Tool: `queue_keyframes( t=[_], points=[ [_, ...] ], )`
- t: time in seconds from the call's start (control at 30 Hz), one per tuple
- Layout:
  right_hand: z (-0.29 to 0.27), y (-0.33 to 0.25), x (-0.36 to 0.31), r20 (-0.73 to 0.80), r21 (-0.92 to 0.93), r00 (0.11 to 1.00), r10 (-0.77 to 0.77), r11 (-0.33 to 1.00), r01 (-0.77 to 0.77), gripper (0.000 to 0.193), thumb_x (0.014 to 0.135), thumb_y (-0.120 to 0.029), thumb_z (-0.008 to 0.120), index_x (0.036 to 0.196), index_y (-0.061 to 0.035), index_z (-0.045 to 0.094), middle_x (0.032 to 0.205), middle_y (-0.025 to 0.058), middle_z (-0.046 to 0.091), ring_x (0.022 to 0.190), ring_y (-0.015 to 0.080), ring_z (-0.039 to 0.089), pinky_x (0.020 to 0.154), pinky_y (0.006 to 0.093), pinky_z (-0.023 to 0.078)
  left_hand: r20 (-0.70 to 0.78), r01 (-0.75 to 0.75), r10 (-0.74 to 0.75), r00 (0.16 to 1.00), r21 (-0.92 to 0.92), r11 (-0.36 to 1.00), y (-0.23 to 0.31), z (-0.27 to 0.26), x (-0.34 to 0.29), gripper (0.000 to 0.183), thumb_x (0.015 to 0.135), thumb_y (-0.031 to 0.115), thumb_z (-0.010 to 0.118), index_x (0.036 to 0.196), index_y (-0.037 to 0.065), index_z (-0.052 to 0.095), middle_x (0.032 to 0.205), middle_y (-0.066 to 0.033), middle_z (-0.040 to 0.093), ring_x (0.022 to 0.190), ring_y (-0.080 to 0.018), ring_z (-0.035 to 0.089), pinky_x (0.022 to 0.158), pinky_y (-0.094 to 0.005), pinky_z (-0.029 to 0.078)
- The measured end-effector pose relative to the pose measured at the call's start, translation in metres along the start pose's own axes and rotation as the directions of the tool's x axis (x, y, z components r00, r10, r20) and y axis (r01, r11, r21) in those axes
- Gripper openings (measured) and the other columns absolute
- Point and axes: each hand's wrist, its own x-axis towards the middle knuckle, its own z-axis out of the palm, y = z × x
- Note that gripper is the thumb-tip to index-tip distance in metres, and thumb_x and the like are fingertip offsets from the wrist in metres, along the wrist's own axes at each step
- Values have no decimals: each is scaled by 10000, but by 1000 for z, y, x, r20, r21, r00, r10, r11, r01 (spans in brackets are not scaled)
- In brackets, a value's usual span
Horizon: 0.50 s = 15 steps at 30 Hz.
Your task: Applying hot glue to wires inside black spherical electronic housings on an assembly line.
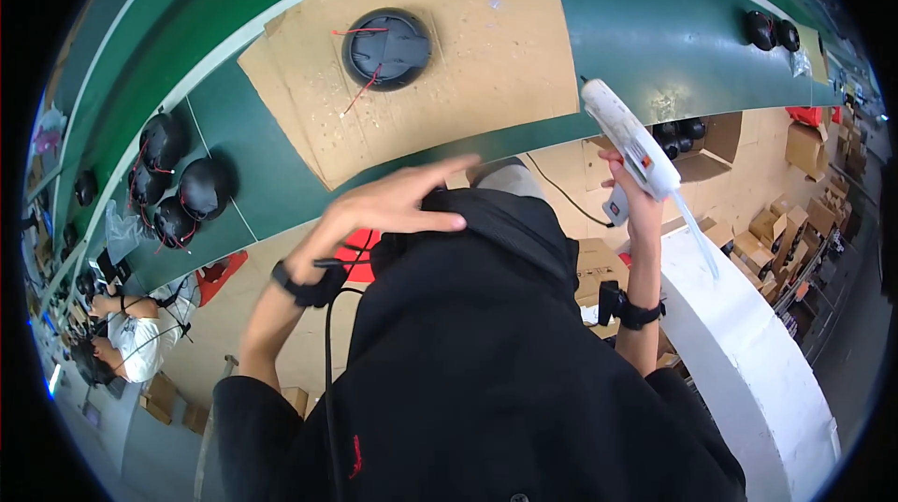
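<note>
My right hand (636, 207) grips a white glue gun (634, 142) by its handle, nozzle pointing up toward the green table (636, 43), with a translucent glue stick (697, 235) trailing from its back. My left hand (393, 203) is flat with fingers spread, holding nothing, hovering over my black garment (486, 352) near the table's edge. A round black speaker-like part (387, 48) with red wires lies on a sheet of brown cardboard (440, 81) on the table, beyond both hands.
Several black round parts (178, 184) with red wires are clustered at the table's left. Two more black parts (772, 31) sit far right. Another person (131, 338) works at lower left. Cardboard boxes (776, 221) lie on the floor at right, and a white pillar (748, 362) stands beside me.
</note>
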Motion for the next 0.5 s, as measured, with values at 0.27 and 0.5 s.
queue_keyframes(
  t=[0.27,0.5],
  points=[
    [18,-15,39,207,68,956,-208,978,198,273,951,-55,704,1221,-16,689,1129,105,749,933,123,681,738,277,570,68,-52,27,997,388,920,-21,7,-43,533,815,48,703,1346,52,652,1509,-214,530,1374,-406,523,1140,-463,447],
    [42,-9,58,336,65,922,-191,982,180,287,963,-62,713,1244,-11,688,1126,93,755,923,119,676,752,291,572,46,52,-61,997,185,981,-12,25,-82,742,884,132,722,1562,96,422,1637,-189,356,1473,-355,421,1208,-404,379]
  ],
)
